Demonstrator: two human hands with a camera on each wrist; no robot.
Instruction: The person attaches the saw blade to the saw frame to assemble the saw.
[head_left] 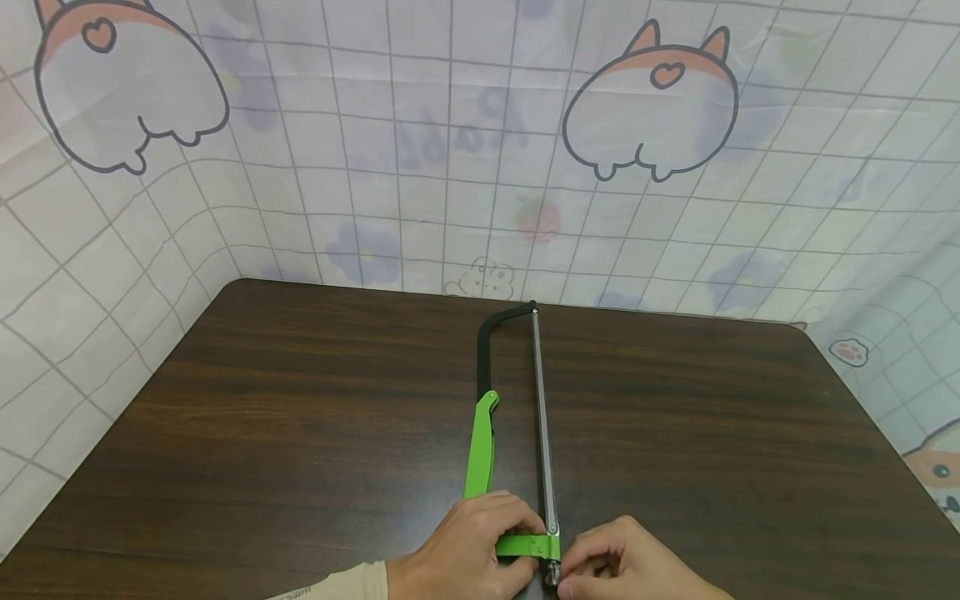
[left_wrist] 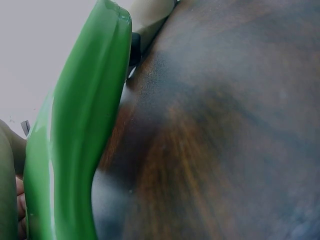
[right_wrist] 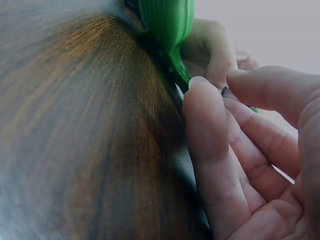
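Note:
A hacksaw (head_left: 478, 450) with a green and black frame lies on the dark wooden table, its front end away from me. A long grey blade strip (head_left: 543, 417) runs along its right side. My left hand (head_left: 476, 542) grips the green frame near the close end; the green part (left_wrist: 80, 120) fills the left of the left wrist view. At the blade's near end, fingers of my right hand (head_left: 622, 567) pinch a small metal tension nut (head_left: 552, 573). In the right wrist view, the metal piece (right_wrist: 229, 94) is mostly hidden between thumb and fingers.
The brown table (head_left: 300, 400) reaches back to a wall covering (head_left: 420, 167) with a grid and cartoon animals. The hacksaw's black front end lies close to the table's far edge. More of the covering borders both sides.

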